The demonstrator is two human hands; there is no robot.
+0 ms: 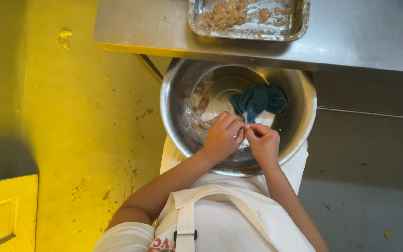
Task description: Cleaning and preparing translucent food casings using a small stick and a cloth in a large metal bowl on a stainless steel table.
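Observation:
A large steel mixing bowl (171, 114) rests against my apron, smeared inside with brown paste. A dark teal cloth (260, 99) lies crumpled in the bowl's far right part. My left hand (223, 135) and my right hand (263, 141) meet over the bowl's near side, fingertips pinched together on a small pale strip that hangs from the cloth's near end. Both hands are curled, knuckles up. What exactly the fingers pinch is too small to tell.
A steel counter (360, 32) runs across the top; on it stands a shallow metal tray (299, 25) with brown paste and lumps. Yellow-lit floor (85, 116) lies to the left, grey floor (364, 200) to the right. A yellow panel (5, 210) sits lower left.

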